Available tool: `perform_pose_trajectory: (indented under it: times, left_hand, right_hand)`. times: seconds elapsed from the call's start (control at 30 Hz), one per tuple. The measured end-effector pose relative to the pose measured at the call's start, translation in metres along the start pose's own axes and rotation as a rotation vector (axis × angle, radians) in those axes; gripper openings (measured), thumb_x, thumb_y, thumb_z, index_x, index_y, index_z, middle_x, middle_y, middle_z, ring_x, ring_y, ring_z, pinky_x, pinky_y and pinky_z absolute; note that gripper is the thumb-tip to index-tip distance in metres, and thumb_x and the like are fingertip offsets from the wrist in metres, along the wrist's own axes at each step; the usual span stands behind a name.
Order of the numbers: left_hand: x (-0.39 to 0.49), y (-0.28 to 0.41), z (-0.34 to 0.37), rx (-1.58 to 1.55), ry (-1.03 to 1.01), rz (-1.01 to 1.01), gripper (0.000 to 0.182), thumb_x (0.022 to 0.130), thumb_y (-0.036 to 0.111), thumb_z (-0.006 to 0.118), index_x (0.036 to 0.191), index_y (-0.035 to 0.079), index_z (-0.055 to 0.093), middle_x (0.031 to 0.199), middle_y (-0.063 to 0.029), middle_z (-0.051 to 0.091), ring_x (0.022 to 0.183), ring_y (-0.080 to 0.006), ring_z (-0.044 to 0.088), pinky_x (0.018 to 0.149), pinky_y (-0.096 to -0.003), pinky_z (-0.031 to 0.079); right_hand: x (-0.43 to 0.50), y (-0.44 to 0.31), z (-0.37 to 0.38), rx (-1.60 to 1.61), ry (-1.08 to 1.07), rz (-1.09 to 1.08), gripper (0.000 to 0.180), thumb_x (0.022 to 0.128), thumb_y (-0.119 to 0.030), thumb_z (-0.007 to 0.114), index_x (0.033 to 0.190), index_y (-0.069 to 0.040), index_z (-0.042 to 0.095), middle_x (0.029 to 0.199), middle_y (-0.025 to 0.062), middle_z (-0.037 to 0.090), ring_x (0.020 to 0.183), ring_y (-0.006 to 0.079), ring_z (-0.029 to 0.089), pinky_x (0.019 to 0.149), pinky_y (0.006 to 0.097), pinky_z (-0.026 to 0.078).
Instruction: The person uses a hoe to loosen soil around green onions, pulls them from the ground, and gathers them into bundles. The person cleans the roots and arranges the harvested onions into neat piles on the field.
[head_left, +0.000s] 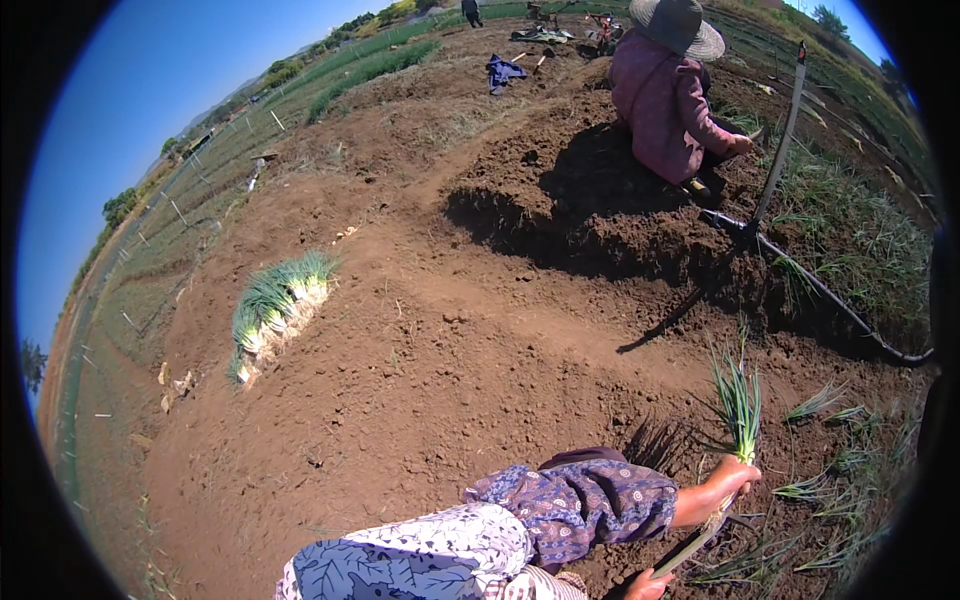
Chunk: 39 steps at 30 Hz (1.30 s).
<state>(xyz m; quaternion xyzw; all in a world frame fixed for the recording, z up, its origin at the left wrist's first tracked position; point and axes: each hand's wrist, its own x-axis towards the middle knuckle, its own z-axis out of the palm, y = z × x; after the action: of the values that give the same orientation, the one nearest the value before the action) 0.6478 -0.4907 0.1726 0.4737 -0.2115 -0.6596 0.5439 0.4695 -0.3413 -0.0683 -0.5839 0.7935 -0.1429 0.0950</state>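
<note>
My left hand (718, 487) grips a bunch of green onions (739, 412) around its pale lower stems, with the green leaves pointing away from me. Below it my right hand (649, 585), partly cut off by the lower picture edge, is closed on the wooden handle (686, 551) of a hand tool. The tool's far end lies close under my left hand, and its working part is hard to make out. Beside my hands, several loose green onion plants (799, 489) stand or lie on the brown soil.
A person in a straw hat (667, 97) crouches on the raised soil bed. Before that bed stand a post (780, 142) and a dark irrigation pipe (832, 300). Bundled green onions (281, 307) lie on the soil at left. A blue garment (502, 73) lies farther back.
</note>
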Motion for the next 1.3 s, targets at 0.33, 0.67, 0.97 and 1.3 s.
perform_pose_trajectory:
  times: [0.33, 0.67, 0.97, 1.3]
  left_hand:
    - [-0.002, 0.003, -0.001, -0.012, -0.059, 0.028, 0.022, 0.085, 0.02, 0.06, 0.07, 0.006, 0.056, 0.058, 0.0008, 0.052, 0.052, -0.0087, 0.045, 0.051, -0.025, 0.037]
    - [-0.007, 0.006, 0.001, -0.019, -0.028, -0.031, 0.02, 0.086, 0.02, 0.06, 0.073, 0.006, 0.056, 0.059, 0.0006, 0.052, 0.052, -0.0092, 0.045, 0.053, -0.0265, 0.038]
    - [-0.001, -0.003, 0.001, 0.01, -0.057, 0.01, 0.02, 0.086, 0.021, 0.06, 0.073, 0.005, 0.057, 0.059, 0.0002, 0.052, 0.053, -0.0094, 0.045, 0.054, -0.0261, 0.038]
    - [-0.001, -0.003, 0.0, -0.002, -0.052, -0.001, 0.016, 0.085, 0.019, 0.06, 0.078, 0.005, 0.057, 0.059, 0.0018, 0.052, 0.053, -0.0071, 0.048, 0.051, -0.0236, 0.039]
  right_hand:
    - [-0.001, -0.001, 0.0, 0.007, 0.007, 0.02, 0.04, 0.076, -0.016, 0.064, 0.108, 0.005, 0.051, 0.079, 0.0268, 0.062, 0.073, 0.0454, 0.06, 0.063, 0.0502, 0.046]
    - [-0.001, 0.0, 0.0, 0.002, -0.003, 0.018, 0.04, 0.076, -0.016, 0.064, 0.108, 0.004, 0.051, 0.079, 0.0267, 0.062, 0.073, 0.0454, 0.06, 0.063, 0.0502, 0.045]
    - [0.0, -0.001, 0.0, 0.0, -0.002, 0.025, 0.039, 0.076, -0.016, 0.064, 0.107, 0.004, 0.051, 0.079, 0.0266, 0.062, 0.073, 0.0454, 0.06, 0.063, 0.0502, 0.045]
    - [0.0, -0.002, 0.001, 0.003, -0.003, 0.022, 0.039, 0.076, -0.015, 0.064, 0.107, 0.004, 0.05, 0.079, 0.0265, 0.062, 0.073, 0.0455, 0.06, 0.063, 0.0503, 0.045]
